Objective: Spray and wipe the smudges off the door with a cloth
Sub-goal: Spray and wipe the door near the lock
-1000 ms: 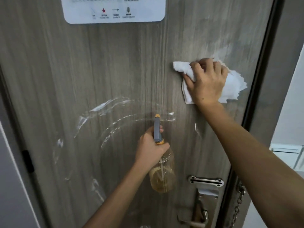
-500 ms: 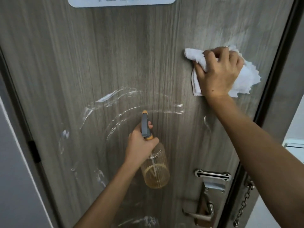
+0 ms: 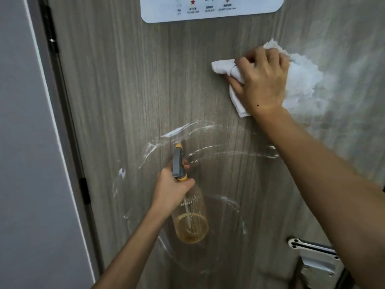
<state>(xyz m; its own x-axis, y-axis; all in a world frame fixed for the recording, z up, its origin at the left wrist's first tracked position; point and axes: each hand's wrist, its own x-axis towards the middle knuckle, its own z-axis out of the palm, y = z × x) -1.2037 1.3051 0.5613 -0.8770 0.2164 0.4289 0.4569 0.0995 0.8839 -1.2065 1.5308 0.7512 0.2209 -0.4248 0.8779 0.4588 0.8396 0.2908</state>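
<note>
Far left: pale grey wall (image 3: 25,142) and dark metal door frame (image 3: 62,113). Then grey wood-grain door (image 3: 125,80), streaked with curved white smudges (image 3: 179,130). Top centre: white rounded sign (image 3: 212,9) with a red star and an arrow, lettering too blurred to read. Lower centre: left hand (image 3: 170,190) clenched round the neck of a clear plastic spray bottle (image 3: 191,222), amber liquid inside, grey-and-yellow nozzle aimed at the door. Right: right hand (image 3: 262,80) gripping a crumpled white cloth (image 3: 302,80), pressed against the door. Bottom right: silver metal latch plate (image 3: 312,249).
</note>
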